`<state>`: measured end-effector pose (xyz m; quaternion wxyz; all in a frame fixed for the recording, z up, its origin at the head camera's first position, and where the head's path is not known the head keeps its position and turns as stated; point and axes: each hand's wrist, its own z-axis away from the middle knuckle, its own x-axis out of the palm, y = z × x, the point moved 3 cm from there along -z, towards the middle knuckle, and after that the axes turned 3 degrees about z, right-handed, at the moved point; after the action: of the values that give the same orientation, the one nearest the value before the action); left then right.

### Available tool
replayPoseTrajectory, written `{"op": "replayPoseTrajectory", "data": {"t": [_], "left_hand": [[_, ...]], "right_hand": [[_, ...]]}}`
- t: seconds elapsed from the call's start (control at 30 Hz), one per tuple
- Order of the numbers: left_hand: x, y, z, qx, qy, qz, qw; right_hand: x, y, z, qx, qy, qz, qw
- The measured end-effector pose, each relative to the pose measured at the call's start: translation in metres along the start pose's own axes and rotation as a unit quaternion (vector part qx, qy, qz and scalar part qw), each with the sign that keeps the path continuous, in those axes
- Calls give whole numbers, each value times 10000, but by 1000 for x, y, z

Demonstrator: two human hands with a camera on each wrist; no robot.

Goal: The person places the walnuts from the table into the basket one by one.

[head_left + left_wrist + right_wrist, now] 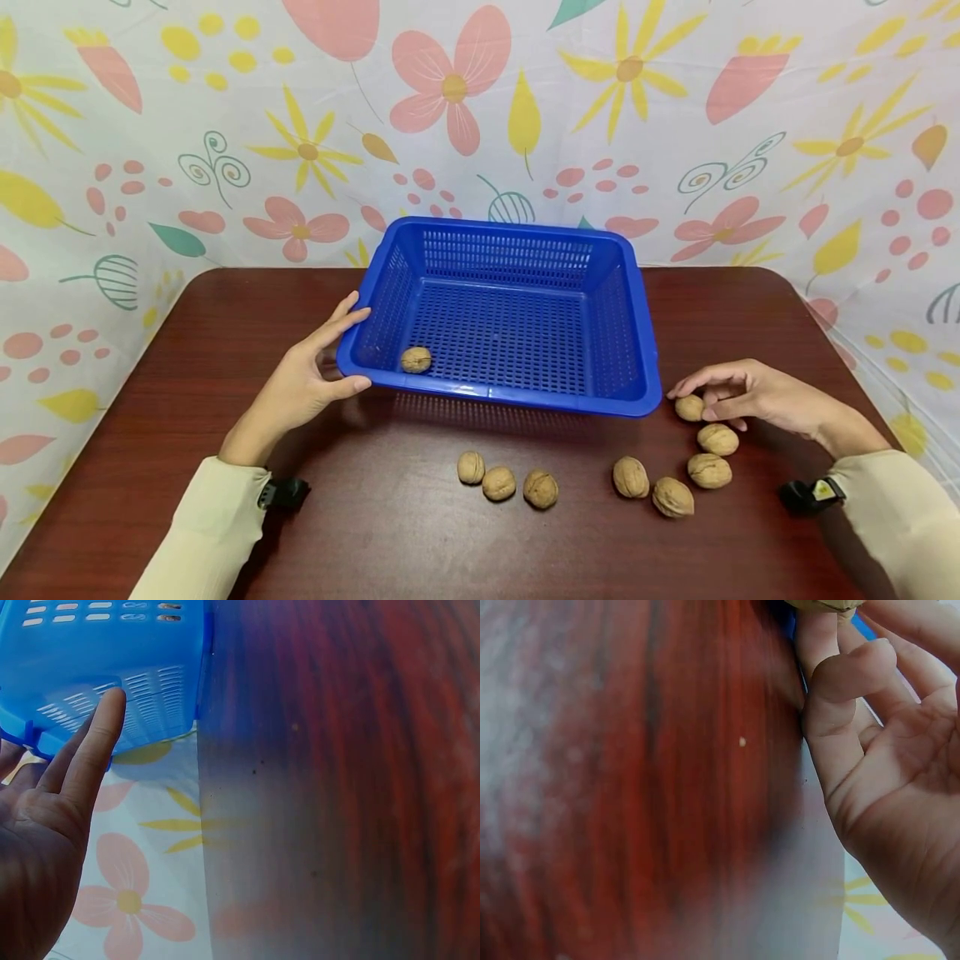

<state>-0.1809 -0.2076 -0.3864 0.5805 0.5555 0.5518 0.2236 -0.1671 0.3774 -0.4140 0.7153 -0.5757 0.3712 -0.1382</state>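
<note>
A blue plastic basket [495, 391] with slotted walls stands toward the back of the table, one walnut [416, 360] lying in its front left corner. My left hand [303, 371] touches that corner, fingers extended along the left rim and thumb by the front rim; in the left wrist view a straight digit [97, 746] lies against the basket wall [97, 656]. Just right of the basket, my right hand [757, 400] pinches a walnut [689, 407] between thumb and fingers. In the right wrist view only the bottom of this walnut [825, 604] shows.
Near the right hand lie several more walnuts, one [717, 439] directly below it and another [673, 497] further forward. A row of three walnuts [498, 483] sits in front of the basket. A flower-printed cloth [300, 150] hangs behind the dark wooden table [375, 533].
</note>
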Motion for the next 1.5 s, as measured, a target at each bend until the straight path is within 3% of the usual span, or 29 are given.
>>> {"op": "replayPoseTrajectory", "data": {"t": [0.23,0.43,0.5,0.67,0.9,1.13,1.27,1.5], "left_hand": [[0,0,-1,35,32,-100,9999],[0,-1,-1,34,-5,-24,10000],[0,-1,0,34,-20,24,10000],[0,-1,-1,37,-14,65,10000],[0,-1,0,39,-3,-34,10000],[0,-2,1,-17,-11,27,10000],[1,-3,1,-47,-24,72,10000],[1,-2,1,-35,29,11,10000]], "right_hand": [[-3,-3,4,311,334,28,9990],[-9,-13,6,-196,265,-393,9987],[-12,-18,7,-279,383,-277,9985],[-22,-37,7,-162,888,226,9957],[-33,-73,-1,-244,980,71,9949],[-30,-107,-31,-762,807,-167,9937],[-22,-132,-55,-527,799,153,9953],[-12,-175,-106,-653,338,266,9969]]}}
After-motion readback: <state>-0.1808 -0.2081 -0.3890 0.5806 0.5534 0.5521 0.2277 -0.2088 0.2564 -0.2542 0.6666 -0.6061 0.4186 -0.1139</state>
